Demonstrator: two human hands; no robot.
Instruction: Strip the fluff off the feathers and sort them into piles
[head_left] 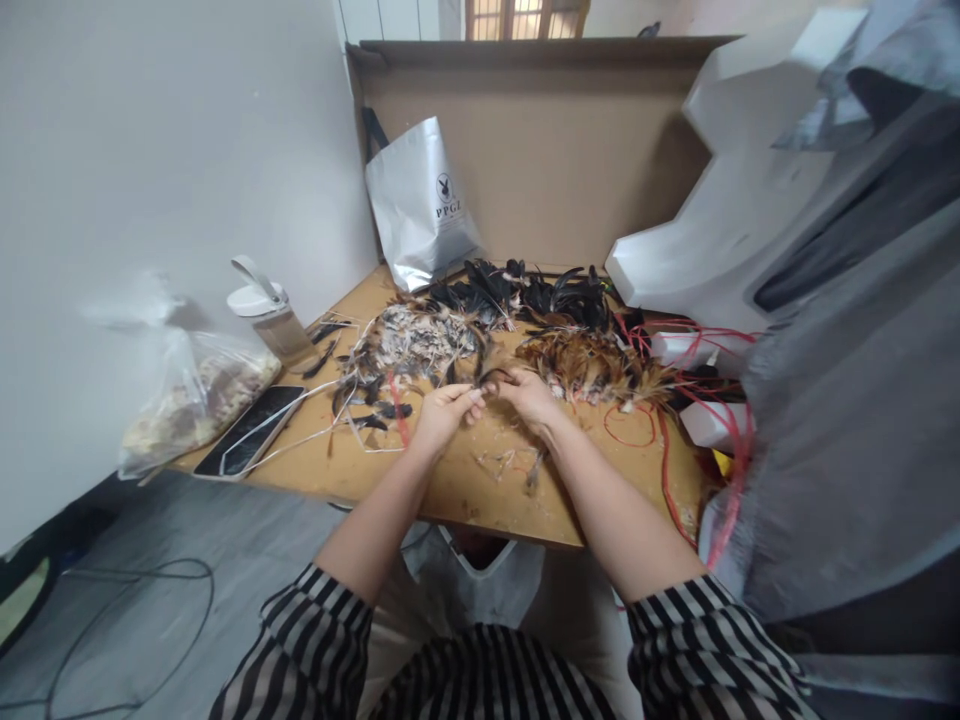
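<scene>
Above the table (465,495), dark feathers (489,372) sit at the fingertips, pinched between left hand (448,412) and right hand (529,395), nearly meeting, forearms (384,520) stretched forward, angled inward.

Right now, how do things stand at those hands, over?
Left hand, right hand: close together, pinching dark feathers. Brown feathers piled beside right hand. Red strip beside left hand, not blocking.

Bag (409,210) w/ glossy, smooth surf.; cardbd panel (555,150) matt; feathers (596,368) rough.
</scene>
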